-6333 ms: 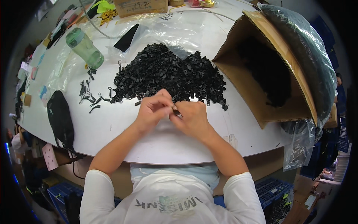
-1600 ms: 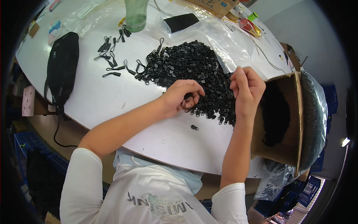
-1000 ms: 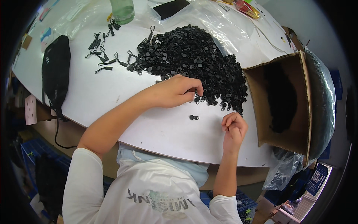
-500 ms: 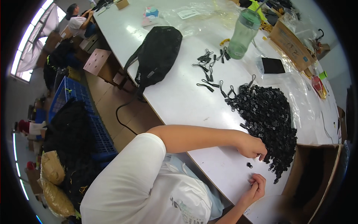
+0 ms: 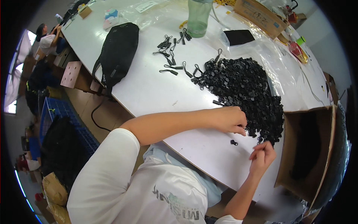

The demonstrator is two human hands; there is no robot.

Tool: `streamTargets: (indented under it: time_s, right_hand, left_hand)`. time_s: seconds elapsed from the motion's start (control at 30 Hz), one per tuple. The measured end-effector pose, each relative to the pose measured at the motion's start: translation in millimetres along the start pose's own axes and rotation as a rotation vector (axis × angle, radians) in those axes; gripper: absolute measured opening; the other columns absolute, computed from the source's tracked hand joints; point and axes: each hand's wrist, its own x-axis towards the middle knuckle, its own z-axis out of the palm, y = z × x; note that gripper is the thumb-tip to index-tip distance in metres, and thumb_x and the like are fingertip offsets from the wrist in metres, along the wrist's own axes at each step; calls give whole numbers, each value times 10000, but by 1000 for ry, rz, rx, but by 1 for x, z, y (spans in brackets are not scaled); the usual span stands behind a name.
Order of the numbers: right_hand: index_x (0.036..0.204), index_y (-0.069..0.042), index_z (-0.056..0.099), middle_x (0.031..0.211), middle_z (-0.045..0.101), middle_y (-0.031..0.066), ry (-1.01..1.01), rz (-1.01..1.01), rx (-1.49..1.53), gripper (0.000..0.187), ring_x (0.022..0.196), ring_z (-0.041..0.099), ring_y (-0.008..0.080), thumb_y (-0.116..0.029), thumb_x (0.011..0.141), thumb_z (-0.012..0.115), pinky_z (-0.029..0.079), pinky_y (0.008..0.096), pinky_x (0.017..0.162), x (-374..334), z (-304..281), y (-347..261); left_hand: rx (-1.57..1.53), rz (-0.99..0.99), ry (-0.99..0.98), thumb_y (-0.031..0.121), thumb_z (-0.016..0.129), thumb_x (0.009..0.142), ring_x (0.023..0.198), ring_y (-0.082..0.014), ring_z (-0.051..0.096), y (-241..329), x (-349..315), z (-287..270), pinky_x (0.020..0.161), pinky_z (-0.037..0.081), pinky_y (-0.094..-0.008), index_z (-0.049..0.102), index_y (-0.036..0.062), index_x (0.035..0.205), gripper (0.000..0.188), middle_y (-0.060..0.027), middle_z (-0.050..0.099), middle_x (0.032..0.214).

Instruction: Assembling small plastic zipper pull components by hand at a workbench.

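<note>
A heap of small black pieces (image 5: 242, 80), some with rounded tabs, lies on the white table (image 5: 149, 93). My left hand (image 5: 228, 120) is at the heap's near left edge, fingers curled and fingertips together; whatever they hold is hidden. Beside the heap's lower tip is my right hand (image 5: 264, 158), thumb and fingers bent close together, with any held thing too small to make out. One loose black piece (image 5: 234, 142) rests between the two hands. Several black zipper pulls with cord loops (image 5: 169, 50) are scattered beyond the heap's left side.
A black mesh pouch (image 5: 120, 52) lies near the table's left edge. A green bottle (image 5: 197, 22) stands at the back. Close on the right is an open cardboard box (image 5: 279, 168). Clear plastic (image 5: 257, 52) with a black square (image 5: 238, 37) lies behind the heap. Another person (image 5: 48, 41) sits far left.
The view has shifted, so the table things appear further left and higher. My right hand has moved up to the lower tip of the heap. My left hand has drawn slightly back from it.
</note>
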Motion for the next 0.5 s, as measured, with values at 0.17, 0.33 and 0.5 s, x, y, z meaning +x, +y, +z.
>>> streamTargets:
  time_s: [0.17, 0.33, 0.5]
  right_hand:
    - [872, 35, 640, 549, 527, 36, 21, -177, -103, 237, 464, 441, 66, -5, 816, 412, 335, 217, 451, 37, 16, -23]
    - [1189, -33, 615, 611, 499, 73, -62, -279, -368, 358, 526, 433, 136, -14, 847, 510, 388, 272, 529, 45, 17, -18]
    - [940, 1, 500, 651, 525, 104, -71, -216, -178, 60, 561, 506, 191, -33, 892, 511, 410, 295, 549, 38, 18, -14]
  left_hand:
    - [-183, 42, -17, 143, 520, 911, 685, -250, 665, -6, 2, 3, 665, 511, -351, 633, -25, 862, 208, -147, 660, 748]
    - [-288, -6, -101, 79, 517, 891, 645, -172, 638, -4, 7, -11, 629, 491, -301, 642, -11, 964, 170, -102, 646, 716]
    - [-343, -126, -69, 61, 590, 848, 642, -109, 612, -3, 3, -10, 605, 464, -254, 584, 16, 1048, 205, -36, 621, 657]
